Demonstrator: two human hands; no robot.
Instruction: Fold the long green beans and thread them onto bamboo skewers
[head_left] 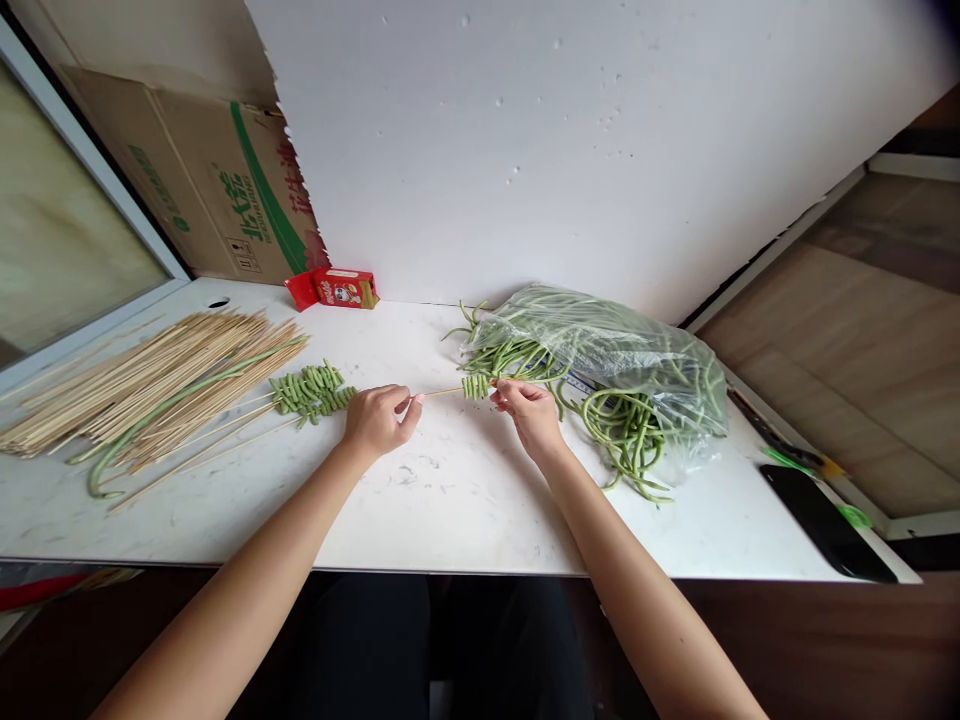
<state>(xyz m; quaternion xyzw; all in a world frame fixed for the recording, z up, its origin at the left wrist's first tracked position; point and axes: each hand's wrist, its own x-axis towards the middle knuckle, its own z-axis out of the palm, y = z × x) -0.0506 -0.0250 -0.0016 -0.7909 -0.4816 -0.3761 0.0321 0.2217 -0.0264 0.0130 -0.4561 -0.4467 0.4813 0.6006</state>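
Note:
My left hand (380, 418) is closed around a thin wooden skewer (442, 392) that runs level to the right above the table. Folded green bean (475, 386) is threaded on the skewer's right part. My right hand (527, 412) pinches the bean at that end, fingertips together. Left of my left hand lie finished-looking skewers of folded beans (311, 391), their bare sticks pointing left. Loose long green beans (626, 430) lie to the right of my right hand, some spilling from a clear plastic bag (630, 345).
A large pile of bare wooden skewers (157, 375) covers the table's left, with long beans across it. A red box (347, 288) stands at the back. A black phone (821, 520) and a dark tool with a yellow part (829, 468) lie at right. A white panel (480, 150) rises behind.

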